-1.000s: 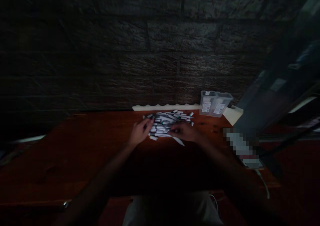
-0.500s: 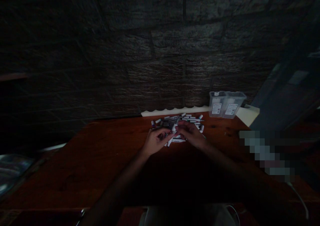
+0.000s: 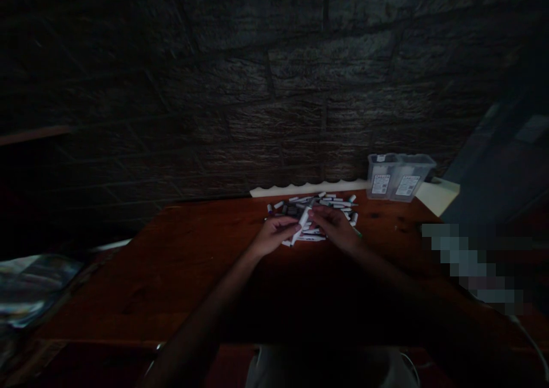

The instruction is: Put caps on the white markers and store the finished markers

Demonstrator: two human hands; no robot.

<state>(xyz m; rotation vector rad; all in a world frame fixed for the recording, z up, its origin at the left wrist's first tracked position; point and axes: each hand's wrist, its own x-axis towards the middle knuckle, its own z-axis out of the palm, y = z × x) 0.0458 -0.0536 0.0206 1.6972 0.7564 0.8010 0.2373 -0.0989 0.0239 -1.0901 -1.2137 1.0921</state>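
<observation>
A white marker (image 3: 305, 216) slants upward between my two hands, over the pile. My left hand (image 3: 273, 234) pinches its lower part between thumb and fingers. Around its upper part, the fingers of my right hand (image 3: 335, 225) are closed. Beneath and behind the hands lies a loose pile of white markers (image 3: 312, 238) and short white caps (image 3: 353, 218), partly hidden by my fingers. The light is dim, so the tips and colours of most markers cannot be made out.
Two clear plastic containers (image 3: 402, 179) with labels stand at the back right of the wooden table (image 3: 184, 256). A pale wavy-edged strip (image 3: 309, 188) runs along the stone wall. A pale yellow block (image 3: 439, 193) sits by the right corner. A pixelated object lies on the right edge.
The marker now shows as one long white piece between my hands, where it was blurred and more covered before. The whole view has shifted slightly, moving the scene to the right.
</observation>
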